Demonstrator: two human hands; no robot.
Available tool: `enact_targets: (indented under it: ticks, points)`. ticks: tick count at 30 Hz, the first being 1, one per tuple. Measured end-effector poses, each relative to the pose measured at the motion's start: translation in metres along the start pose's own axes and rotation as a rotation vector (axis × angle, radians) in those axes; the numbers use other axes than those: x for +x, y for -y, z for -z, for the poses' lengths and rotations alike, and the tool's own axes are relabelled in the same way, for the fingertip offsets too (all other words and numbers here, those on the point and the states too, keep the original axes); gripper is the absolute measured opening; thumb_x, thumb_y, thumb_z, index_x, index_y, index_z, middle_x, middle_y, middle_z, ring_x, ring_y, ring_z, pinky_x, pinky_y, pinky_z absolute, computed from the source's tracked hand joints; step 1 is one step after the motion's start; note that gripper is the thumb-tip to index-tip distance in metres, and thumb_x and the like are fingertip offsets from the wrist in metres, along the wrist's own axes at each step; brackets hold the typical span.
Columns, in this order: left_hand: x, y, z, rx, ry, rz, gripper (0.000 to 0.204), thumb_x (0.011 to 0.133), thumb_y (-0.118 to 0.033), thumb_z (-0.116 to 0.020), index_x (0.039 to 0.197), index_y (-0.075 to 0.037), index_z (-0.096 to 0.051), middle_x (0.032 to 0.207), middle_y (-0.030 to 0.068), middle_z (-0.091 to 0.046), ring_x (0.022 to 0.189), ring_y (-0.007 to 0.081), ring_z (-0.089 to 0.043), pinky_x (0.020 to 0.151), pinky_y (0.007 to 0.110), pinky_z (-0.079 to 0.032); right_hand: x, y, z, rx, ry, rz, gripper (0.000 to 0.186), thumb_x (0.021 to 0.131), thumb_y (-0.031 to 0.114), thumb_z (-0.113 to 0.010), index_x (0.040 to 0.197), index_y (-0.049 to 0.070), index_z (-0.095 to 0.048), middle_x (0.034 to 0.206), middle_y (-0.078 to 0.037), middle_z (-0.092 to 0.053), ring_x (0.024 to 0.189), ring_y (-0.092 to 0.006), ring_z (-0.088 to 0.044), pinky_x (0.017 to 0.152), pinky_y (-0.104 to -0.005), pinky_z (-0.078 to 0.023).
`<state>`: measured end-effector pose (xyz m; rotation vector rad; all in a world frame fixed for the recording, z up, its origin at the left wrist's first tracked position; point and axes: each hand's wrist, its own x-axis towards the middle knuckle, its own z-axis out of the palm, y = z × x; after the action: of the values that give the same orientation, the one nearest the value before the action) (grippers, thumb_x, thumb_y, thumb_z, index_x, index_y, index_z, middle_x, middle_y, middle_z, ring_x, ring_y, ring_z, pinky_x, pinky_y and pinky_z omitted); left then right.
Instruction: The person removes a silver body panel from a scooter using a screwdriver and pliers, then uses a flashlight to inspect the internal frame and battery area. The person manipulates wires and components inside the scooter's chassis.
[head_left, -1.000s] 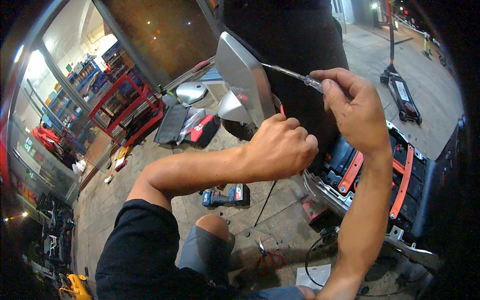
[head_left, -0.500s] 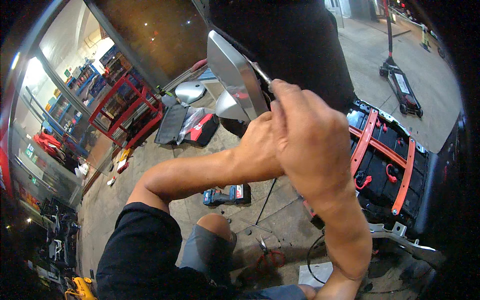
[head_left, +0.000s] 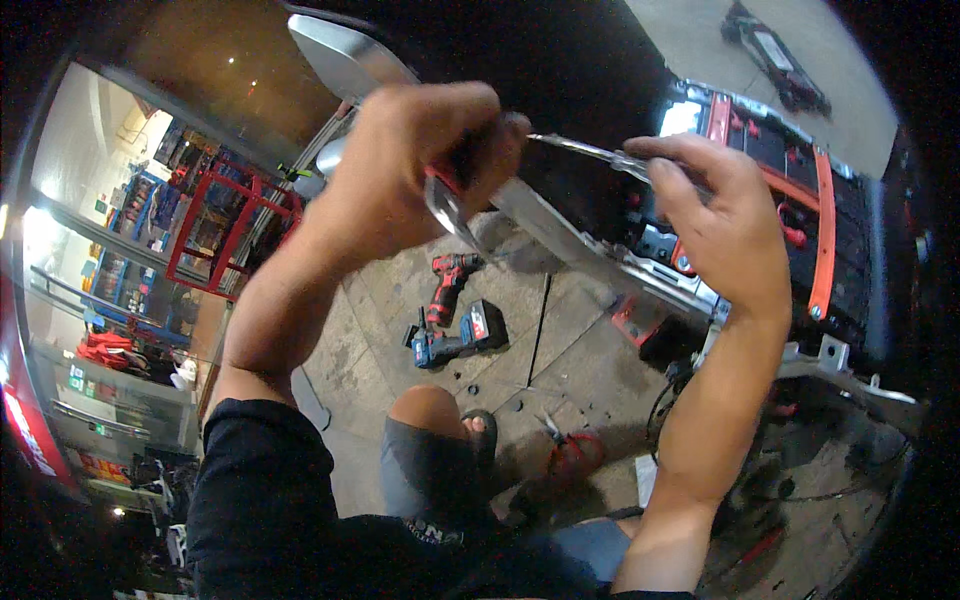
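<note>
My left hand (head_left: 400, 170), smeared by motion, is closed in front of a silver panel (head_left: 335, 50). A curved shiny metal piece (head_left: 448, 208) with a bit of red beside it sticks out under its palm; its kind is hidden. My right hand (head_left: 725, 200) pinches a thin silver shaft (head_left: 585, 150), perhaps a drill bit, between thumb and fingers. The shaft lies nearly level and slopes up leftward; its far tip comes right up to my left fingertips, and whether they touch cannot be told.
A black frame with orange-red crossbars (head_left: 822, 240) stands at the right. On the floor lie a red drill (head_left: 450, 285), a blue power driver (head_left: 440, 348), a red-handled cutting tool (head_left: 575, 452) and a red box (head_left: 640, 325). A red cart (head_left: 215, 235) and glass doors are at the left; a floor jack (head_left: 775, 55) is far right.
My hands, close together at the panel's edge before, are now apart, right hand to the right and left hand up and leftward. The shaft now spans between them. The view has shifted.
</note>
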<state>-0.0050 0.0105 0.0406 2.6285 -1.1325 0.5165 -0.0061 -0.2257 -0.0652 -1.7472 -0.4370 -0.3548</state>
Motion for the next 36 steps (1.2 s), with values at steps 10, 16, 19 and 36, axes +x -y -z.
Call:
enact_targets:
  ticks: [10, 16, 19, 36]
  points:
    - [0.016, 0.002, 0.015, -0.041, 0.061, 0.065, 0.031, 0.099, -0.022, -0.060, 0.075, -0.005, -0.053, 0.066, -0.0056, -0.041, 0.063, 0.0039, -0.040, 0.055, 0.024, -0.032, 0.002, -0.016, -0.042, -0.134, -0.056, 0.223, 0.022, 0.092, 0.012, -0.060, 0.107, 0.000, -0.070, 0.083, -0.018, -0.070, 0.074, -0.0237, -0.069, 0.072, -0.0323, -0.053]
    - [0.014, 0.006, 0.009, -0.090, -0.003, 0.032, 0.033, 0.099, -0.019, -0.061, 0.070, -0.005, -0.056, 0.055, 0.0001, -0.039, 0.050, 0.0064, -0.038, 0.046, 0.028, -0.030, 0.001, -0.011, -0.058, -0.133, -0.057, 0.253, 0.022, 0.089, 0.012, -0.062, 0.105, -0.001, -0.069, 0.092, -0.022, -0.071, 0.086, -0.0371, -0.070, 0.078, -0.0380, -0.055]
    - [0.012, 0.008, 0.010, -0.063, -0.006, -0.008, 0.032, 0.099, -0.019, -0.062, 0.070, -0.005, -0.057, 0.054, 0.0000, -0.039, 0.049, 0.0066, -0.038, 0.046, 0.029, -0.030, -0.015, -0.002, -0.076, -0.342, -0.030, 0.271, 0.023, 0.086, 0.011, -0.064, 0.105, -0.001, -0.064, 0.089, -0.021, -0.068, 0.080, -0.0380, -0.069, 0.074, -0.0412, -0.057]
    - [0.020, -0.020, 0.045, -0.067, -0.116, 0.078, 0.029, 0.101, -0.020, -0.060, 0.077, -0.003, -0.059, 0.066, 0.0005, -0.057, 0.059, 0.0080, -0.047, 0.052, 0.027, -0.038, -0.039, 0.014, -0.109, -0.442, -0.082, 0.242, 0.031, 0.087, 0.011, -0.062, 0.116, 0.002, -0.058, 0.092, -0.015, -0.065, 0.080, -0.0330, -0.067, 0.068, -0.0419, -0.056]
